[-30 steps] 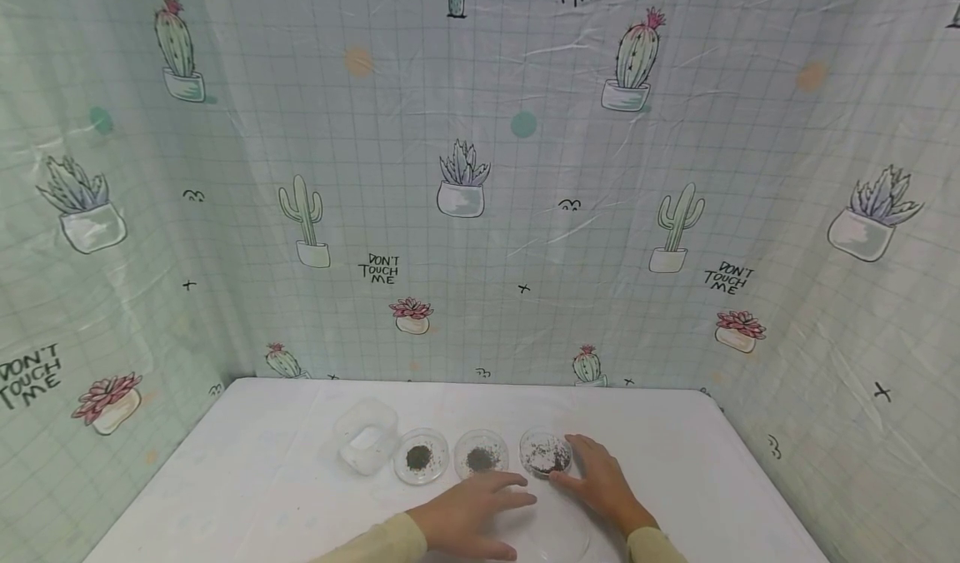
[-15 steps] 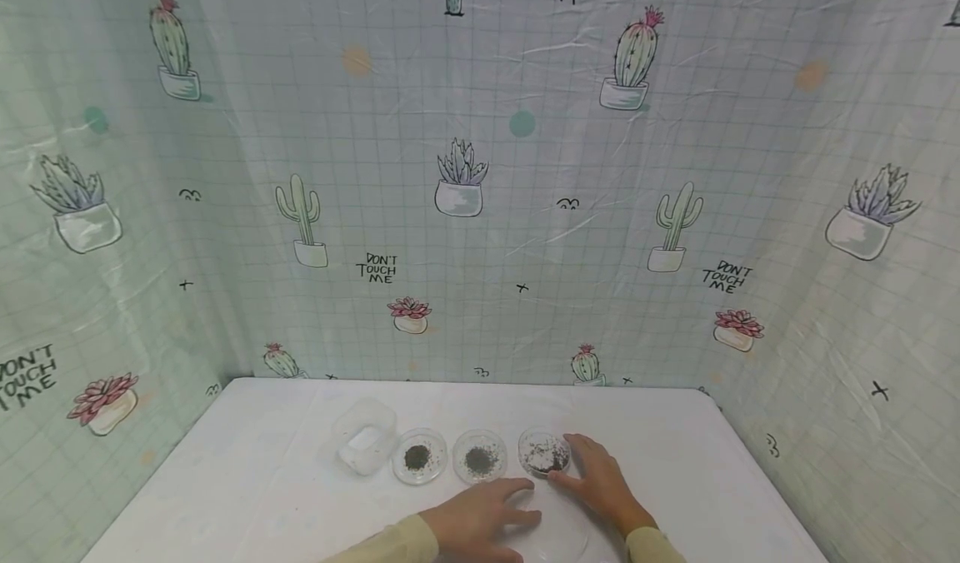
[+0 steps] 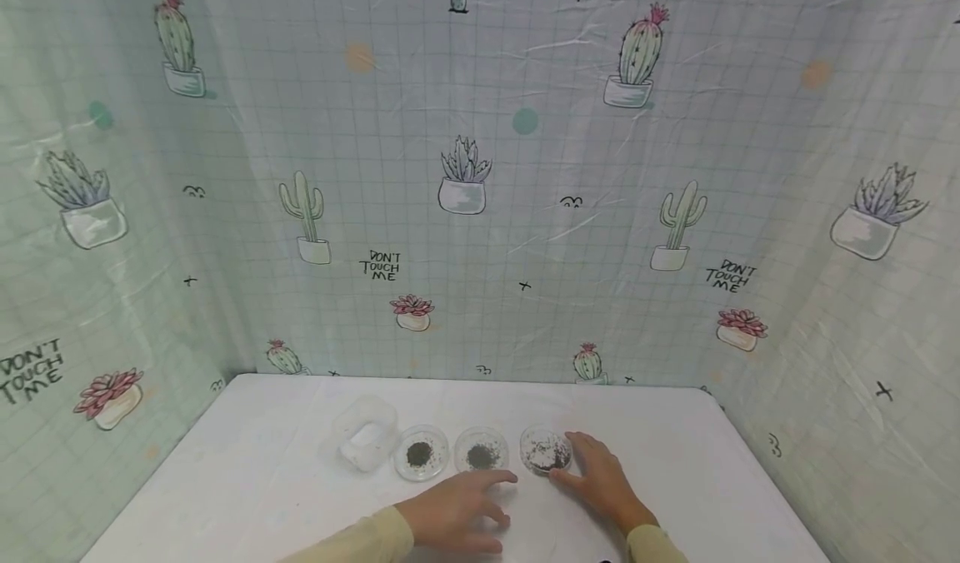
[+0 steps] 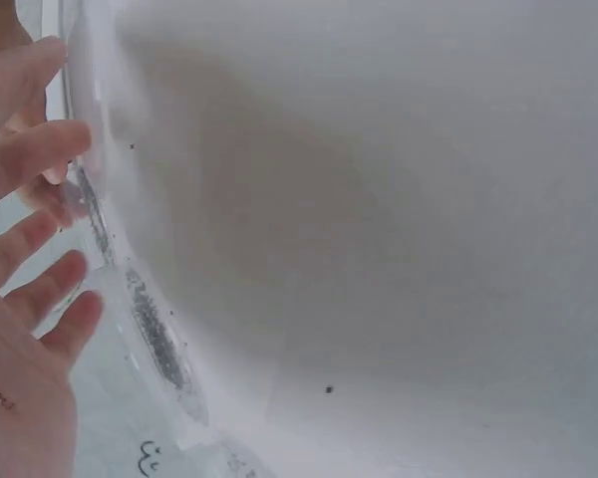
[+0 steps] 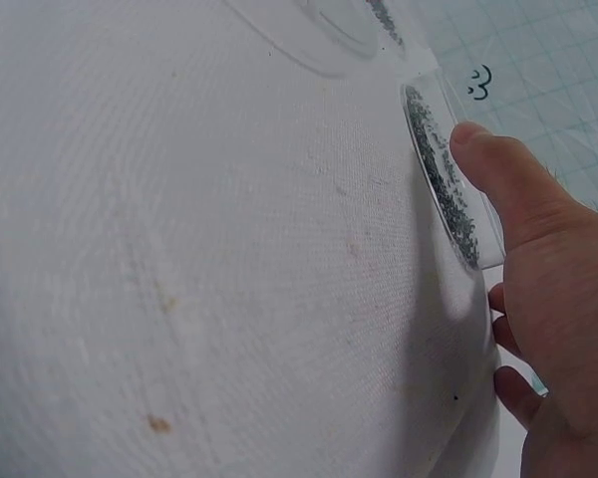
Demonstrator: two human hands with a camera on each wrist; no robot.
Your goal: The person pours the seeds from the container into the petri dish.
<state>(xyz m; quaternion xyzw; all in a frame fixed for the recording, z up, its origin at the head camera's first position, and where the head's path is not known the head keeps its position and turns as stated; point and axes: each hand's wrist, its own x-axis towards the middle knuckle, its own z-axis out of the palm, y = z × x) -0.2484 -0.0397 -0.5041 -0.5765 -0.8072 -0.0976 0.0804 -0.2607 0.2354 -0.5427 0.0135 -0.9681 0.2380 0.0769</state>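
Observation:
My right hand (image 3: 603, 484) grips the rim of the rightmost petri dish (image 3: 546, 450), which has dark flakes and white patches in it. In the right wrist view the thumb (image 5: 483, 144) presses the dish's near side. My left hand (image 3: 453, 509) is held with spread, slightly bent fingers just in front of the middle petri dish (image 3: 482, 450), with nothing visible in its grasp. That dish holds a grey-green pile of crumbs. To its left stands another petri dish (image 3: 421, 453) with a darker green pile.
A clear plastic container (image 3: 367, 434) stands left of the dishes on the white table (image 3: 262, 463). A faint transparent round outline (image 3: 540, 538) lies on the cloth between the hands. Patterned curtains (image 3: 480, 238) enclose the back and sides. Small dark specks dot the cloth.
My left hand went slightly right, then back left, away from the transparent round outline. The right hand stays at the rightmost dish, and the dishes keep their places.

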